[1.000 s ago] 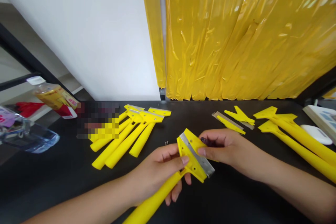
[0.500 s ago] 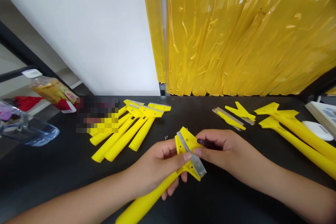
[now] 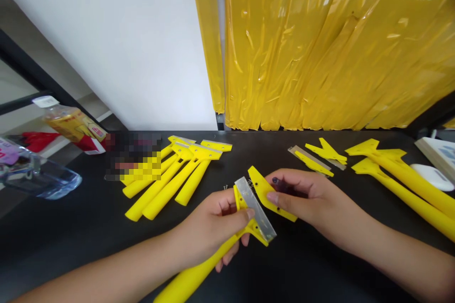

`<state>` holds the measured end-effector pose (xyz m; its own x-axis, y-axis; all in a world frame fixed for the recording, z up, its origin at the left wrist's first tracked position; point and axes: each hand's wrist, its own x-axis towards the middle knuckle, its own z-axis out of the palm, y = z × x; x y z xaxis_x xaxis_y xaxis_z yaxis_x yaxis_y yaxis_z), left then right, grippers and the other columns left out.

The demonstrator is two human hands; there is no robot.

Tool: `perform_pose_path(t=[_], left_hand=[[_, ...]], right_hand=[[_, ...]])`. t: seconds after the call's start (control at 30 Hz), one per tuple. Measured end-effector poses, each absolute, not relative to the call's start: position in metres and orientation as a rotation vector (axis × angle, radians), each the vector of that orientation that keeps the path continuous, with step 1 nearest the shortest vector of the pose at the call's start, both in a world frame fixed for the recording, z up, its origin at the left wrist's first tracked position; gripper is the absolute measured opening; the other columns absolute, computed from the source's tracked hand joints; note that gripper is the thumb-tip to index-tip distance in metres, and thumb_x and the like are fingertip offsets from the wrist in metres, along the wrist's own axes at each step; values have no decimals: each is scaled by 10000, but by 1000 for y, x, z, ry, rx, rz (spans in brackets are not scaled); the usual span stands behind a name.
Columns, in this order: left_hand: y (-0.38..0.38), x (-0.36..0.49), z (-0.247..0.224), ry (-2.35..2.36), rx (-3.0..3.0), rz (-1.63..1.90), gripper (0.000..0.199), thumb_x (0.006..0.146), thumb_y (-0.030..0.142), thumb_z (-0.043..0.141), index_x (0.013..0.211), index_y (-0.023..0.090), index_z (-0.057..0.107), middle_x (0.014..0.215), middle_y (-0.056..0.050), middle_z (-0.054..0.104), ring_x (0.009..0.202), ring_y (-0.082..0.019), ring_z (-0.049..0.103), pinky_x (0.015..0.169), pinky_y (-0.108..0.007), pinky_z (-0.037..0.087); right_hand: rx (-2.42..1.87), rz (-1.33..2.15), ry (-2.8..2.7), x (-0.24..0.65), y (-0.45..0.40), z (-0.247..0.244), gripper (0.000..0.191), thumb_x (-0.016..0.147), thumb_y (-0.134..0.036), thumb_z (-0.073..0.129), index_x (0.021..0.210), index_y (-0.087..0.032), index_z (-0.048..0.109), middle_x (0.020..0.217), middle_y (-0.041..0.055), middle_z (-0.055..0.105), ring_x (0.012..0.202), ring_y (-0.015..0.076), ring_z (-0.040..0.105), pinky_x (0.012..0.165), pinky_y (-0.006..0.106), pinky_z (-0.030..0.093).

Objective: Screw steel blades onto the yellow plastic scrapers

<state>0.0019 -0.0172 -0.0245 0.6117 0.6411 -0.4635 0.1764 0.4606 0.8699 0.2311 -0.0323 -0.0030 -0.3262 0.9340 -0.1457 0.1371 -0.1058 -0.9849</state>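
My left hand [image 3: 222, 220] is closed around a yellow scraper [image 3: 201, 272] just below its head. Its thumb presses a grey metal blade [image 3: 256, 213] lying slantwise on the head. Close by on the right, my right hand [image 3: 298, 191] pinches a yellow cover plate [image 3: 265, 190] with holes between thumb and fingers. A dark, round-ended object [image 3: 275, 181] also sits within the right fingers, mostly hidden. The cover plate is apart from the blade. Tiny screws [image 3: 225, 187] lie on the table behind my left hand.
Several yellow scrapers with blades [image 3: 170, 180] lie at left. Right of centre are loose cover plates [image 3: 325, 151] and blades [image 3: 295, 149]; farther right lie yellow handles [image 3: 401, 175] and a white case [image 3: 431, 176]. Two bottles [image 3: 73, 123] lean at the far left. A pixelated patch hides part of the table.
The yellow cover plate has come away from the scraper head to the right in my right hand. More of the blade shows under my left thumb.
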Motion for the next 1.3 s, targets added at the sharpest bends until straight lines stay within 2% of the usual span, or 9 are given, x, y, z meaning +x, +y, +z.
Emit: perform_pose_path(t=[0.2,0.47,0.67,0.8,0.9,1.0,1.07,1.2,1.3], left_hand=[[-17,1,-28,898,1087,351,256,971,449,633,1061,211,613,701,29,640,384,-69,529,313,-130,435],[-17,0,-30,890,1110,351,269,989,451,617,1132,223,621,704,34,637,387,-72,526,324,-137,439],[-18,1,-29,945,1126,341,243,988,464,610,1022,223,604,708,38,630,388,-70,524,322,-140,434],[-18,0,-29,970,1141,308,231,993,457,589,988,227,589,692,48,618,380,-68,514,311,-135,417],[-19,0,-26,956,1171,257,232,996,450,575,970,220,582,684,46,608,384,-69,514,316,-135,417],[-22,1,-20,904,1225,169,211,998,414,557,933,214,572,687,41,605,391,-63,492,330,-135,414],[-25,2,-15,866,1247,125,193,992,389,558,903,218,556,688,42,599,391,-57,471,339,-134,403],[-30,3,-11,838,1288,23,257,992,391,548,801,219,531,564,62,501,394,-75,455,354,-140,397],[-32,3,-12,844,1304,-30,270,993,392,546,789,216,528,559,65,490,402,-72,456,363,-131,397]], right_hand=[[-1134,1648,-1407,224,-36,-5,250,838,-374,844,924,-236,655,902,-16,682,868,186,629,762,281,498],[-1188,1560,-1539,223,-37,-9,217,931,-433,734,958,-227,673,903,11,696,798,172,584,692,278,463],[-1410,1154,-1787,245,-22,-13,155,974,-408,619,955,-262,667,911,7,696,853,207,624,746,299,488],[-1713,930,-2184,271,-16,-19,103,940,-333,621,856,-279,650,789,-4,682,717,201,612,612,293,428],[-1771,767,-2360,281,-18,-17,226,951,-434,626,788,-277,623,809,1,688,731,212,629,626,310,412],[-1815,548,-2286,276,-21,-8,318,888,-572,698,804,-276,618,791,2,673,727,221,615,644,332,394],[-1818,633,-2132,265,-24,0,343,902,-619,672,837,-284,635,720,-12,625,666,199,562,600,325,366],[-1496,1229,-1839,238,-35,9,254,908,-549,701,977,-306,728,723,-34,578,686,167,516,601,288,384],[-1400,1422,-1755,225,-42,8,177,904,-408,720,843,-244,701,694,-42,557,655,137,467,582,267,364]])
